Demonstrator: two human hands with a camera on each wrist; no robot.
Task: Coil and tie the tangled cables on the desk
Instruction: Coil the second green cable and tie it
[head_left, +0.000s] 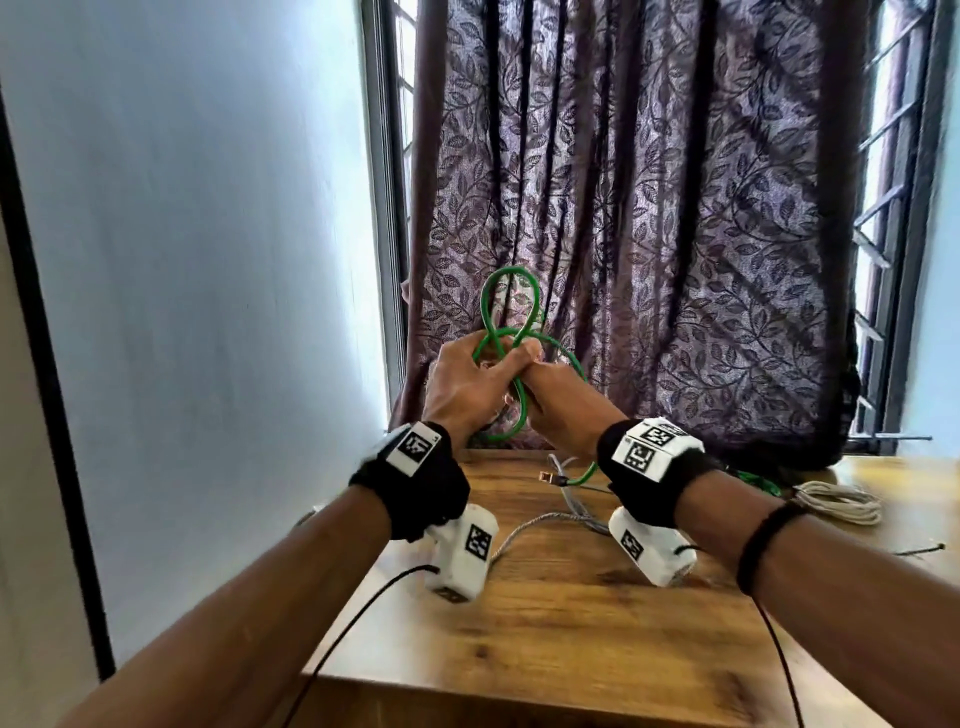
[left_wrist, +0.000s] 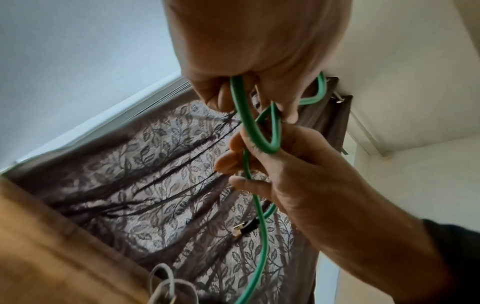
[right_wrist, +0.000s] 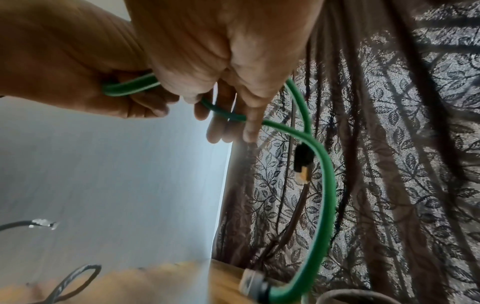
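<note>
A green cable (head_left: 508, 291) is held up above the wooden desk (head_left: 571, 634), twisted into loops that cross between my hands. My left hand (head_left: 485, 371) grips the crossing, its fingers curled round the green cable (left_wrist: 240, 107). Pressed against it from the right, my right hand (head_left: 540, 382) pinches a strand of the green cable (right_wrist: 228, 116) between its fingers. A black-booted plug (right_wrist: 302, 162) hangs below the hands, also seen as the plug (left_wrist: 240, 228) in the left wrist view. One long strand drops toward the desk.
A grey cable (head_left: 540, 522) lies loose on the desk under my wrists. At the right sit a coiled white cable (head_left: 841, 501), more green cable (head_left: 758, 480) and a thin black tie (head_left: 924, 549). A patterned curtain (head_left: 675, 234) hangs behind; a wall is to the left.
</note>
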